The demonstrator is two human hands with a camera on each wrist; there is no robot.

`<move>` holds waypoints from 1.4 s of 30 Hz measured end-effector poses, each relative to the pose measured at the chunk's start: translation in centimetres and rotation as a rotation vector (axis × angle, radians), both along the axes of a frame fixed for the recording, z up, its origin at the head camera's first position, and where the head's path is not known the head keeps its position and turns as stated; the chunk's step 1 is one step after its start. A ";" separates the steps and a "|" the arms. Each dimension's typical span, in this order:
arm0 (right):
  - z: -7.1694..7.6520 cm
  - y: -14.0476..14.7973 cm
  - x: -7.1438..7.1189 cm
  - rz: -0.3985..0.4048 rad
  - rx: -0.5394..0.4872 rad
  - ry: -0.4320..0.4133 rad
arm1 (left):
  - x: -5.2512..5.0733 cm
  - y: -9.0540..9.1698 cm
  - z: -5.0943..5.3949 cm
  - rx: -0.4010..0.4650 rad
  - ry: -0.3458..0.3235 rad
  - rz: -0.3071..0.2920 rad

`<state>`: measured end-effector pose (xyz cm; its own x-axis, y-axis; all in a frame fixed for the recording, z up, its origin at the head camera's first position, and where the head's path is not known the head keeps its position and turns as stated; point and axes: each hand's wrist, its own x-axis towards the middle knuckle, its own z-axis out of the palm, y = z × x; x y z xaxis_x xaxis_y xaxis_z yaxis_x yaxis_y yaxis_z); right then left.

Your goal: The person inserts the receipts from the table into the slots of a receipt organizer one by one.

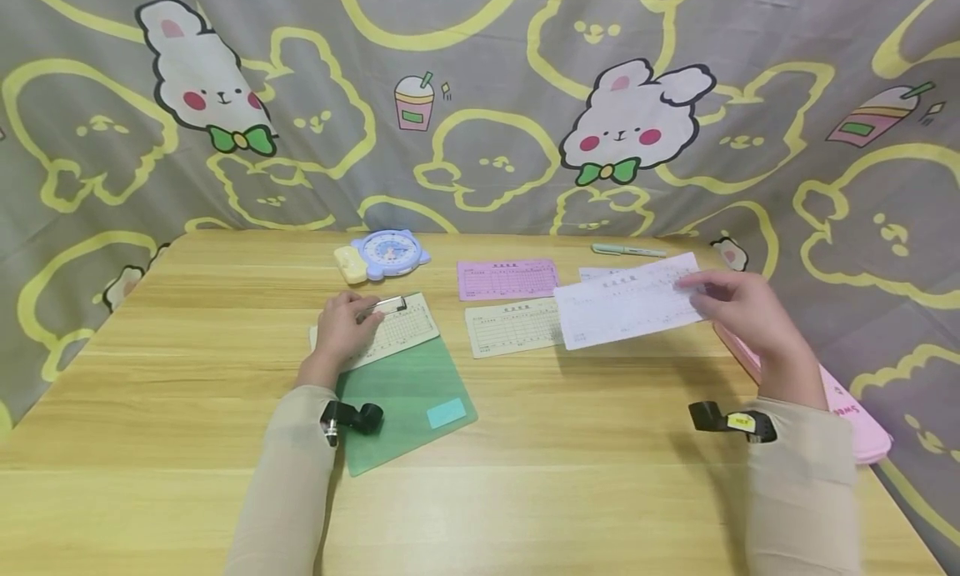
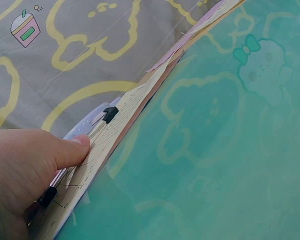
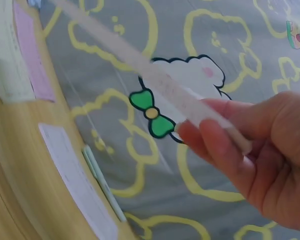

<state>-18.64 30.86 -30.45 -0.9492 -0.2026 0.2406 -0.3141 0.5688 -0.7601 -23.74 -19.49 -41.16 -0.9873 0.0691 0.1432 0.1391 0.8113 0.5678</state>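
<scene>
My left hand (image 1: 345, 330) grips the metal clip (image 1: 390, 305) at the top of a green clipboard (image 1: 397, 397), its thumb lying over the clip in the left wrist view. Under that clip lies a cream printed form (image 1: 408, 330); paper layers show along its edge. With thumb and fingers, my right hand (image 1: 738, 301) pinches a white printed form (image 1: 626, 301) by its right end, held above the table. In the right wrist view this form (image 3: 175, 92) appears nearly edge-on. Part of another white form (image 3: 75, 180) lies below, mostly hidden in the head view.
A purple form (image 1: 508, 280) and a pale green form (image 1: 513, 328) lie mid-table. Behind stand a blue, clock-like toy (image 1: 390, 252) with a yellow piece (image 1: 349, 264), and a light green pen (image 1: 626, 250). A pink case (image 1: 855, 418) lies at the right edge.
</scene>
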 end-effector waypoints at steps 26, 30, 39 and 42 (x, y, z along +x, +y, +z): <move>-6.5 -15.4 -5.3 0.307 -0.227 -0.226 | -0.1 0.2 0.1 0.012 -0.015 0.019; -7.2 -17.5 -5.5 0.352 -0.228 -0.240 | -0.1 0.2 0.3 0.002 -0.026 0.025; -8.1 -22.0 -5.4 0.372 -0.128 -0.250 | 0.0 0.4 0.5 -0.033 -0.024 0.041; -8.1 -23.4 -5.2 0.373 -0.091 -0.262 | 0.0 0.5 0.6 -0.060 -0.023 0.044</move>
